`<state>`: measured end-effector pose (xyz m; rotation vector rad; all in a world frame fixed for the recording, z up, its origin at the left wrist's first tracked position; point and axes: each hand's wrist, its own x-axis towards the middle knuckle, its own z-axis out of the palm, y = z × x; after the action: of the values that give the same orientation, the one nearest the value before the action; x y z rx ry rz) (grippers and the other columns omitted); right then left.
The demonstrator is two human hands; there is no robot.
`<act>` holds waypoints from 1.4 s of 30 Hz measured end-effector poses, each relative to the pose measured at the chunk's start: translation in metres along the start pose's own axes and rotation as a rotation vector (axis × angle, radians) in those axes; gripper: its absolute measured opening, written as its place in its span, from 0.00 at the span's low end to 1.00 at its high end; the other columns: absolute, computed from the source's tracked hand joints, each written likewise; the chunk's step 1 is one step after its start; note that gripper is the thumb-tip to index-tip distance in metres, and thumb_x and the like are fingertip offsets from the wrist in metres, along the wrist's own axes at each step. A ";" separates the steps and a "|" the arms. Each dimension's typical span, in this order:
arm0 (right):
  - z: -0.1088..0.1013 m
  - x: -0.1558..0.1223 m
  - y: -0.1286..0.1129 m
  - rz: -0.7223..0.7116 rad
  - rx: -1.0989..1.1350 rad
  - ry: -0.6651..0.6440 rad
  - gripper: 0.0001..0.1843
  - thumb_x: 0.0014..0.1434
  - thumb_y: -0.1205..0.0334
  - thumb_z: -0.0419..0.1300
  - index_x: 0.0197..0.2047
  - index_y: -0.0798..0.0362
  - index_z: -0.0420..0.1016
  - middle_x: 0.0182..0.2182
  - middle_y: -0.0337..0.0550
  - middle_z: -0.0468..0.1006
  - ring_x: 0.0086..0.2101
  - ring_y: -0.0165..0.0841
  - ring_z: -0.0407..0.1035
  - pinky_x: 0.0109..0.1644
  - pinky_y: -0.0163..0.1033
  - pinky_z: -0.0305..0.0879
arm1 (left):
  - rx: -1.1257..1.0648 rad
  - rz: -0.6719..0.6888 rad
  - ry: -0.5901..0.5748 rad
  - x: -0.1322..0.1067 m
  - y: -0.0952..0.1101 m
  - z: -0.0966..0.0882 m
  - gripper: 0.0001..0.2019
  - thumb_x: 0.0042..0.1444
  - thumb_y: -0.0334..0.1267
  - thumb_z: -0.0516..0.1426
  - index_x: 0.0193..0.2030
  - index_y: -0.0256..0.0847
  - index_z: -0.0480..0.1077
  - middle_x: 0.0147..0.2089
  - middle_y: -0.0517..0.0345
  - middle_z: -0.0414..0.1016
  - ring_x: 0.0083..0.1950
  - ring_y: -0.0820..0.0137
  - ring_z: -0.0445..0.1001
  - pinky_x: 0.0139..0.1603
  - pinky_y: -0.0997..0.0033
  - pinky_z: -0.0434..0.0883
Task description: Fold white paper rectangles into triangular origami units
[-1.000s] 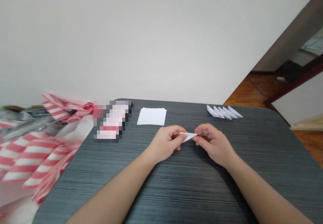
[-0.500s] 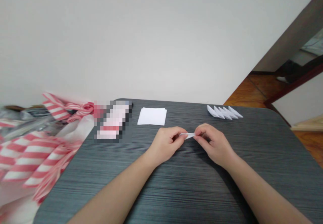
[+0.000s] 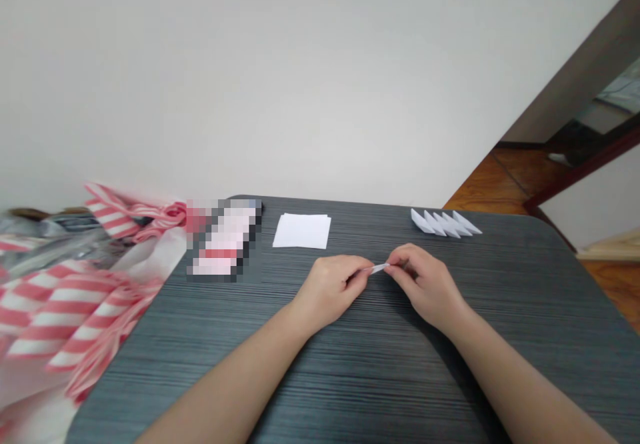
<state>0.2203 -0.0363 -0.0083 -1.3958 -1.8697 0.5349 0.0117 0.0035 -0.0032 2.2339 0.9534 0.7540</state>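
My left hand (image 3: 333, 287) and my right hand (image 3: 425, 284) meet at the middle of the dark grey table (image 3: 350, 364). Both pinch a small folded white paper piece (image 3: 380, 268) between their fingertips; only a thin sliver of it shows between the hands. Fingers of both hands are curled closed around it. Beyond my left hand lies a small stack of white paper squares (image 3: 302, 231). A row of several folded white paper triangles (image 3: 445, 223) lies at the far right of the table.
Red-and-white striped plastic bags (image 3: 65, 311) are heaped at the table's left edge. A blurred-out object (image 3: 223, 241) lies beside the paper stack. A white wall rises behind the table; wooden floor (image 3: 505, 184) shows at the right.
The paper piece has been pressed flatter between my fingers; it showed as a triangle a second ago and is now a thin sliver. Both hands have stayed in place.
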 end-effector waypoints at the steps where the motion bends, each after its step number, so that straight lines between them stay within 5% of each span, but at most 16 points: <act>1: 0.000 0.000 0.000 0.026 0.010 0.010 0.02 0.64 0.63 0.59 0.40 0.50 0.72 0.34 0.43 0.78 0.33 0.35 0.72 0.37 0.38 0.68 | -0.003 -0.006 -0.001 0.000 0.001 -0.001 0.11 0.64 0.35 0.53 0.41 0.43 0.78 0.39 0.58 0.83 0.39 0.69 0.79 0.44 0.72 0.72; 14: -0.003 0.002 -0.009 0.120 0.094 -0.073 0.08 0.64 0.62 0.58 0.34 0.51 0.77 0.28 0.39 0.77 0.30 0.33 0.70 0.36 0.36 0.64 | -0.050 -0.025 -0.023 0.001 0.004 -0.003 0.11 0.65 0.35 0.53 0.41 0.43 0.77 0.39 0.59 0.82 0.39 0.69 0.79 0.43 0.73 0.70; 23: -0.001 0.000 -0.006 0.202 0.246 -0.084 0.06 0.62 0.60 0.60 0.38 0.51 0.78 0.30 0.39 0.79 0.31 0.33 0.71 0.36 0.36 0.66 | -0.110 -0.091 -0.023 0.002 0.006 -0.005 0.11 0.64 0.37 0.54 0.38 0.40 0.77 0.32 0.59 0.80 0.31 0.73 0.75 0.33 0.77 0.66; 42: -0.001 0.000 -0.012 0.190 0.221 -0.163 0.08 0.63 0.62 0.58 0.32 0.52 0.75 0.26 0.37 0.76 0.28 0.31 0.68 0.34 0.35 0.61 | -0.333 -0.233 -0.046 0.000 0.005 0.000 0.11 0.63 0.41 0.55 0.38 0.37 0.75 0.20 0.64 0.70 0.22 0.76 0.68 0.24 0.79 0.62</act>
<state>0.2135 -0.0400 0.0004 -1.4224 -1.7493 0.9466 0.0136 0.0003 0.0003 1.8099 0.9667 0.6945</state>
